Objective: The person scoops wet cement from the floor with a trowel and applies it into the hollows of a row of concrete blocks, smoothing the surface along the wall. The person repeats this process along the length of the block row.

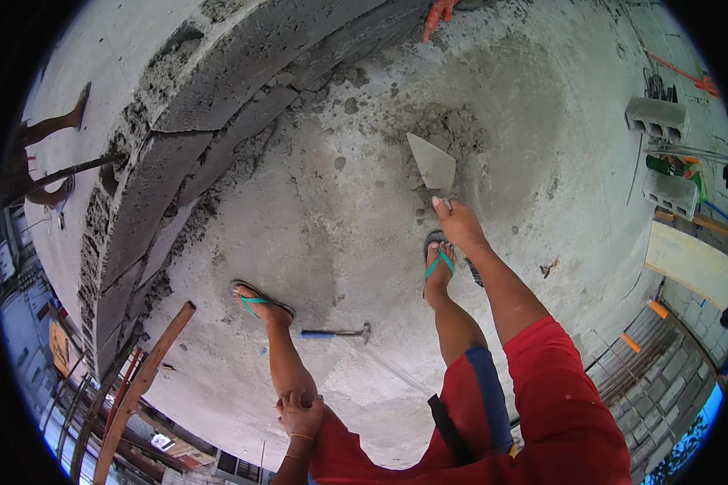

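My right hand [461, 225] is closed round the handle of a pointed trowel [433, 164], its pale blade tipped toward the far side. Beneath and beyond the blade lies a small heap of wet grey mortar [459, 129] on the concrete floor. My left hand [301, 415] rests on my left knee, fingers spread over it and holding no tool. Between my sandalled feet and nearer to me, a hammer [335, 333] with a blue handle lies on the floor.
A broken-edged row of concrete blocks [150, 174] curves along the left. Another person's legs [52, 129] show beyond it. An orange-red gloved hand [438, 16] reaches in at the top. Hollow blocks [657, 118] stand at right; a wooden post [146, 380] leans at lower left.
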A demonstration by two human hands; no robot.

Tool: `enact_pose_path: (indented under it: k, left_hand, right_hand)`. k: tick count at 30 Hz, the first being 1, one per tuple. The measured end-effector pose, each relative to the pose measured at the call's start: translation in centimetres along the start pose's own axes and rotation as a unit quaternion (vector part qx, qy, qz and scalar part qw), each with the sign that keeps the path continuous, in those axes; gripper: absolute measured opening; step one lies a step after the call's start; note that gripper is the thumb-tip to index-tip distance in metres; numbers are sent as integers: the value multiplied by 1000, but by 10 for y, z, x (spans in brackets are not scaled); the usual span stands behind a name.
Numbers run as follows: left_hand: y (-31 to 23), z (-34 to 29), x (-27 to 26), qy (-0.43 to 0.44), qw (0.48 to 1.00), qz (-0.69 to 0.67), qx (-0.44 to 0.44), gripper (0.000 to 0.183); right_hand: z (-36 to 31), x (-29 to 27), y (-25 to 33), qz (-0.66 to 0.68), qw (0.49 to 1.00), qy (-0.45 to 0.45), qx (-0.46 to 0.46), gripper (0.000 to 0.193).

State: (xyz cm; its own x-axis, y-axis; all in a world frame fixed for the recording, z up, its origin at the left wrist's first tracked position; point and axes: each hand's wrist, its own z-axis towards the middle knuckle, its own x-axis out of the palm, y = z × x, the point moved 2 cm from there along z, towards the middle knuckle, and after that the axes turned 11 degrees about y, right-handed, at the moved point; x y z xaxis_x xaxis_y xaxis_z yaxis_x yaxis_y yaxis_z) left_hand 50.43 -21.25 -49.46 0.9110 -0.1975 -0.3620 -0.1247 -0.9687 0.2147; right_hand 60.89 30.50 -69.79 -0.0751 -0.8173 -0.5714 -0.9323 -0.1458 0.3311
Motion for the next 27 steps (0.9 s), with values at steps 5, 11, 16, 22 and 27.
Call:
enact_pose_path:
  k: [5,11,16,22,27]
  left_hand:
    - [-34,-6,14,-6,996,84,-7,56]
    - [-56,-2,9,-7,994,107,-11,47]
    - [-61,3,13,-10,991,131,-6,50]
    - [-63,1,21,-13,990,139,14,51]
    - [-57,8,16,0,987,163,9,52]
  right_hand:
    - [52,15,-129,78,990,96,73,70]
    - [-76,51,-246,450,879,90,131,52]
    - [-35,66,-230,370,860,137,324,62]
    - [80,55,-112,469,858,163,130,60]
    - [43,12,-112,197,980,-23,-24,54]
